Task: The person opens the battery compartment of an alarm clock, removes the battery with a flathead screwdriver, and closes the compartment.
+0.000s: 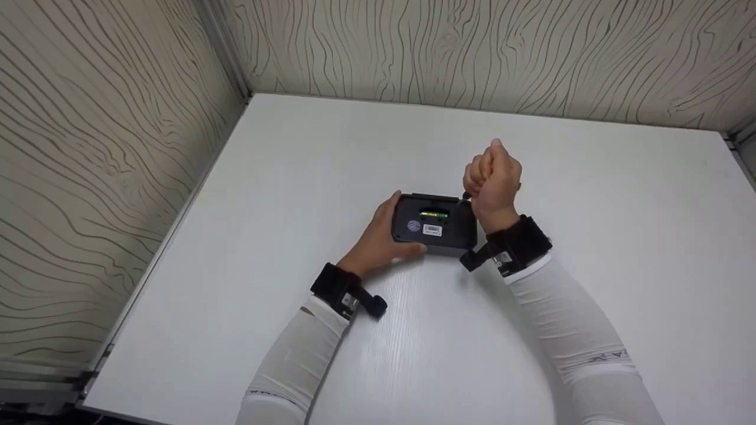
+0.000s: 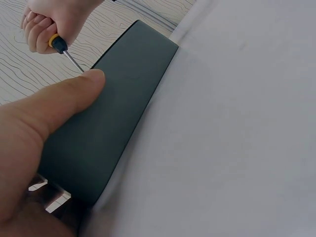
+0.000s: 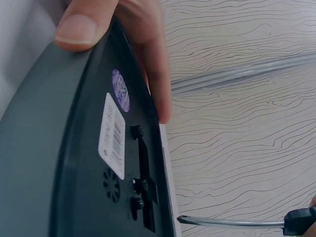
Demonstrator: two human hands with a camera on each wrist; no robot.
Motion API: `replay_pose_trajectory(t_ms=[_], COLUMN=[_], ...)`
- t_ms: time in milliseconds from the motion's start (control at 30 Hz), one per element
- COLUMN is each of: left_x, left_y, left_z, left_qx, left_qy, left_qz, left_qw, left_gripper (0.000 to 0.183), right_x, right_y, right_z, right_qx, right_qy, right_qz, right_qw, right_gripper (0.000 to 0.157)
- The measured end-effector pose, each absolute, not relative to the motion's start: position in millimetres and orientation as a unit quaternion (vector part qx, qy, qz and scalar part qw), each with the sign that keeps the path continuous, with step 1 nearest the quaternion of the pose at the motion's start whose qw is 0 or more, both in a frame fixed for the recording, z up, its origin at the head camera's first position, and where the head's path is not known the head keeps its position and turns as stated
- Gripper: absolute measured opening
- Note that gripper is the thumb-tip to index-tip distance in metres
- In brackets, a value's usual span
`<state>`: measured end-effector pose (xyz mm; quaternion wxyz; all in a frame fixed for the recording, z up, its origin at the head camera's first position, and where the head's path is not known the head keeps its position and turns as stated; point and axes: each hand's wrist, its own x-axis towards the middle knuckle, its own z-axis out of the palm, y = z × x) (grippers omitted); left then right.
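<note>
A black box-shaped device [image 1: 452,233] rests on the table with its back face up. That face has a green battery [image 1: 434,215] in a slot, a white barcode label [image 3: 112,136], a round purple sticker [image 3: 120,90] and small knobs [image 3: 140,186]. My left hand [image 1: 387,236] grips its left end, with the thumb [image 2: 74,98] along the near side. My right hand [image 1: 494,183] is curled round the handle of a screwdriver [image 2: 60,45] above the far right corner. The screwdriver's shaft [image 3: 232,222] points at the device's edge; whether the tip touches cannot be told.
The white table [image 1: 307,171] spreads around the device on all sides. Wood-grain patterned panels [image 1: 378,53] stand behind it and on the left. A black camera strap [image 1: 520,242] circles each wrist, over white sleeves [image 1: 579,330].
</note>
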<state>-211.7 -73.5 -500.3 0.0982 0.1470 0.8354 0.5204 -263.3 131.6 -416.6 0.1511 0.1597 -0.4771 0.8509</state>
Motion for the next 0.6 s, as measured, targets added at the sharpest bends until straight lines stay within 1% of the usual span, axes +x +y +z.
replay_pose_trajectory(t_ms=[267, 600], left_x=[-211.8, -212.5], left_y=[-72.5, -73.0], left_z=[-501.1, -501.5], left_qx=[0.140, 0.142], left_qy=[0.842, 0.841], left_qz=[0.513, 0.515], left_qw=[0.095, 0.089], left_gripper=[0.122, 0.122], right_x=[-265.3, -265.8], right_y=[126.5, 122.2], right_z=[-422.1, -427.4], right_qx=[0.169, 0.206], right_qy=[-0.506, -0.541], right_qz=[0.835, 0.805], right_qw=[0.135, 0.125], right_gripper=[0.056, 0.057])
